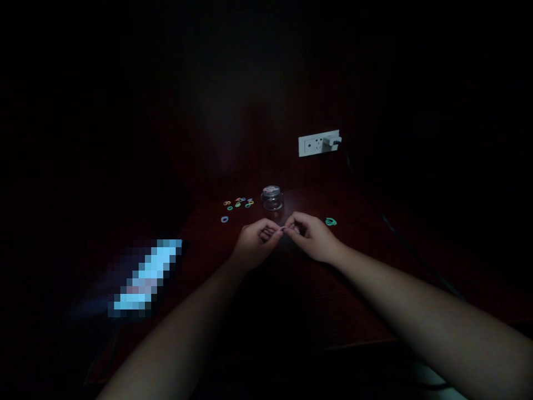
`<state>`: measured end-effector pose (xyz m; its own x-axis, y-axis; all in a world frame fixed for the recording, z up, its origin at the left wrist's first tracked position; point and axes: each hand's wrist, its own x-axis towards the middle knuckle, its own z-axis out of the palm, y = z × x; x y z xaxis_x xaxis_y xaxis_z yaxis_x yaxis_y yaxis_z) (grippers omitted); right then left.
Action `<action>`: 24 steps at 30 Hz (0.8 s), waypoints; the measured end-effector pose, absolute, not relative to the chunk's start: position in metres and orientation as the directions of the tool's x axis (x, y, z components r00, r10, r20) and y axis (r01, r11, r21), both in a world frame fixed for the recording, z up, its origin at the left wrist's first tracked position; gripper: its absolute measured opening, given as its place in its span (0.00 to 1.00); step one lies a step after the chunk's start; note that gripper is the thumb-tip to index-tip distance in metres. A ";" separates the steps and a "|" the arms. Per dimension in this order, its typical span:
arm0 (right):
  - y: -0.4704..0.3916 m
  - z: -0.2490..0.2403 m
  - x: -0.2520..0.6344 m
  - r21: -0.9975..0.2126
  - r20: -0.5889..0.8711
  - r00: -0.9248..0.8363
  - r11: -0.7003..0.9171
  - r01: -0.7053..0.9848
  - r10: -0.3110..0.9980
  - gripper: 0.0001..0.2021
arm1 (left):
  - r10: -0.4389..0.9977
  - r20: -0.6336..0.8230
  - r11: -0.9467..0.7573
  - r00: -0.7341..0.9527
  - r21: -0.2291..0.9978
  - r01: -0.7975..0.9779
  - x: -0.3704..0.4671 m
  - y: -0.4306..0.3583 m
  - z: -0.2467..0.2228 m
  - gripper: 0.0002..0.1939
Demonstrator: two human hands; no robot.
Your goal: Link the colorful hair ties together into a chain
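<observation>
Both hands meet over the dark red table point(316, 283), pinching one small pale pink band point(282, 228), apparently a hair tie. My left hand point(258, 240) grips its left side between thumb and forefinger. From the right, my right hand point(311, 236) pinches the other side, fingers curled. Just beyond them stands a small clear jar point(272, 200) with a lid on. Several coloured hair ties point(237, 204) lie scattered left of the jar, a purple hair tie point(225, 219) nearest me. Green hair ties point(331, 221) lie to the right of my right hand.
At the left, a lit, pixelated screen point(147, 278) lies near the table's edge. A white wall socket point(310, 145) with a plug point(332, 141) is at the back right. From there a dark cable point(400, 236) runs down the right side. The surroundings are very dark.
</observation>
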<state>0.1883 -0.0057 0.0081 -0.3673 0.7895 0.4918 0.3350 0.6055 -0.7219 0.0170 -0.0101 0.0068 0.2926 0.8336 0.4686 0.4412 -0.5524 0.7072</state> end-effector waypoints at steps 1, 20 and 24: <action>-0.006 0.008 0.188 -0.717 0.495 -0.365 0.608 0.341 0.789 0.05 | 0.834 0.467 -0.551 0.293 0.708 0.441 0.017 -0.010 0.007 0.08; -0.008 0.008 0.189 -0.759 0.454 -0.394 0.579 0.298 0.799 0.06 | 0.839 0.453 -0.544 0.301 0.710 0.447 0.016 -0.009 0.005 0.07; -0.009 0.010 0.189 -0.749 0.466 -0.405 0.594 0.293 0.787 0.03 | 0.843 0.446 -0.538 0.301 0.714 0.448 0.016 -0.010 0.006 0.07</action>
